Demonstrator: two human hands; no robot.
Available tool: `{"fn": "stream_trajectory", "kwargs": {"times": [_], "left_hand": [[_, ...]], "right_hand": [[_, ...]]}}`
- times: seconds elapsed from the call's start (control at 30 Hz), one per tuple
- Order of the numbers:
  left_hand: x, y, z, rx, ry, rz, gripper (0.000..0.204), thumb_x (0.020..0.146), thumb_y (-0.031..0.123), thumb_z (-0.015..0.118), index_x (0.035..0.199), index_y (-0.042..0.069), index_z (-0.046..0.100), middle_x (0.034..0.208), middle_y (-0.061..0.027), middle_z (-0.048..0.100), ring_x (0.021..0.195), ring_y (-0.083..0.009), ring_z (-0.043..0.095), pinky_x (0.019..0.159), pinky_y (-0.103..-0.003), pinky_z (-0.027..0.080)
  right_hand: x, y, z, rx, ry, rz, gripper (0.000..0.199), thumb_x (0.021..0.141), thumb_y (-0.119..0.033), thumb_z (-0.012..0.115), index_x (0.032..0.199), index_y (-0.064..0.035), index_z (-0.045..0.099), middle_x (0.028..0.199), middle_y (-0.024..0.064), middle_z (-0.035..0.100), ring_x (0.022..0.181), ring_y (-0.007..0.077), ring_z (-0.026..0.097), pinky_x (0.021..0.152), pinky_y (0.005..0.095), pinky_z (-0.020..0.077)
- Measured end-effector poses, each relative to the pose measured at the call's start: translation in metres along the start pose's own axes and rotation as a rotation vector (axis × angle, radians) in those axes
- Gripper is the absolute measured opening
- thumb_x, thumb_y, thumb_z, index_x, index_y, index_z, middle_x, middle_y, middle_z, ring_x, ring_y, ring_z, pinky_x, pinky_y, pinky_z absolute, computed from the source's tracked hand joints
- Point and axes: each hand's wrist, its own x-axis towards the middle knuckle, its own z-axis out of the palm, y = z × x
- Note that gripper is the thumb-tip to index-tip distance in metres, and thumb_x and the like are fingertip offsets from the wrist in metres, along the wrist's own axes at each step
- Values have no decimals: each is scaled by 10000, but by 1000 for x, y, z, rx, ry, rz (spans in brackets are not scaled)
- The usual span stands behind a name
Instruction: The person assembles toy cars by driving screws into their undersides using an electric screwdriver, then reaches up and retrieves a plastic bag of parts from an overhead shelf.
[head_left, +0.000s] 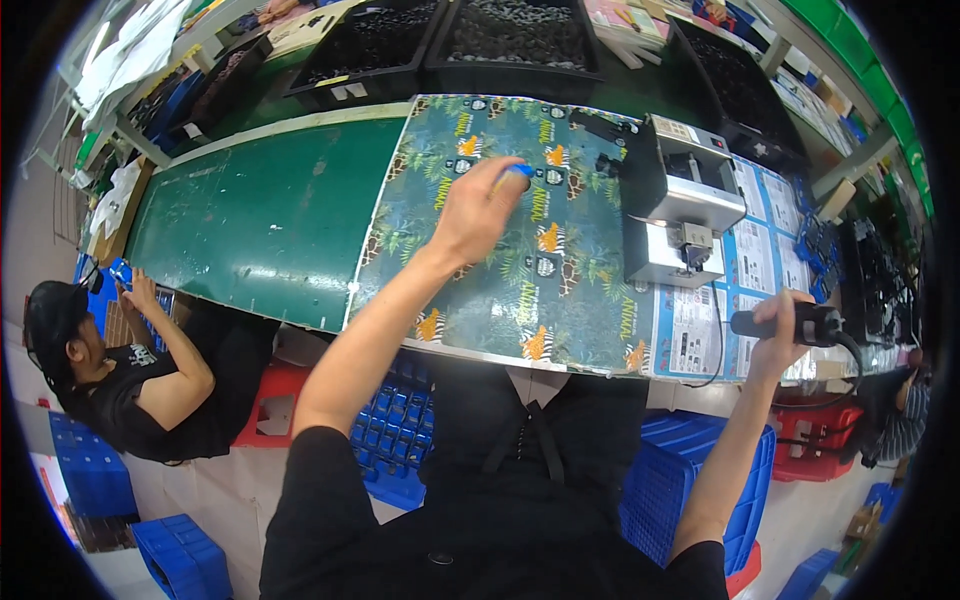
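So the left hand (478, 215) is pinching a small blue-and-yellow piece (518, 171) over the animal-print sheet (500, 300), can't tell if it's touching. The right hand (780, 335) is clenching a black corded hand tool (818, 325) by the bench's right end. Bins, though: along the back, a left black bin (340, 93) is holding a heap of small black parts, and a middle black bin (512, 83) is holding greyer ones. A right black bin (702, 78) is holding dark bits too small to make out. Below, a blue perforated basket (655, 490) is standing on the right, contents unclear.
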Motion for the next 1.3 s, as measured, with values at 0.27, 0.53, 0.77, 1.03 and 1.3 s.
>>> {"fn": "stream_trajectory", "kwargs": {"times": [0.27, 0.53, 0.77, 1.03, 1.3], "left_hand": [[-22, -7, -85, 1324, -446, 598, 738, 796, 625, 647, 1276, 72, 547, 1040, -109, 563, 1013, -282, 556, 906, -437, 415], [-111, 5, -241, 1763, 6, 234, 777, 797, 543, 696, 1405, 114, 473, 1477, -193, 380, 1341, -376, 392, 1115, -500, 295], [-39, 54, -109, 1310, 6, 579, 588, 783, 279, 774, 1277, 49, 550, 1417, -195, 452, 1290, -385, 447, 1053, -477, 374], [92, 145, 176, 707, -301, 1034, 316, 785, 35, 723, 1087, -8, 640, 1190, -186, 625, 1102, -324, 600, 938, -382, 466], [208, 93, 499, 634, -716, 464, 573, 813, 426, 722, 1093, -71, 665, 1000, -230, 708, 920, -310, 708, 790, -374, 552]], "right_hand": [[2, 5, -9, 87, 33, 60, 84, 912, -32, 590, 962, -2, 529, 665, 56, 509, 567, 141, 498, 586, 288, 451], [0, 24, -24, 204, 24, 66, 57, 925, -33, 545, 968, -3, 520, 702, 45, 458, 619, 127, 446, 624, 279, 403], [-11, 26, -53, 204, 147, 113, 64, 910, -40, 533, 959, 1, 537, 708, 41, 497, 620, 126, 466, 637, 274, 417], [4, 0, -1, -85, 25, -50, 283, 701, -50, 834, 902, -44, 634, 801, 31, 629, 623, 108, 586, 600, 262, 470], [10, 3, -30, 125, 54, -104, 330, 685, -143, 877, 864, -56, 613, 638, 38, 644, 542, 131, 649, 520, 250, 493]]}}
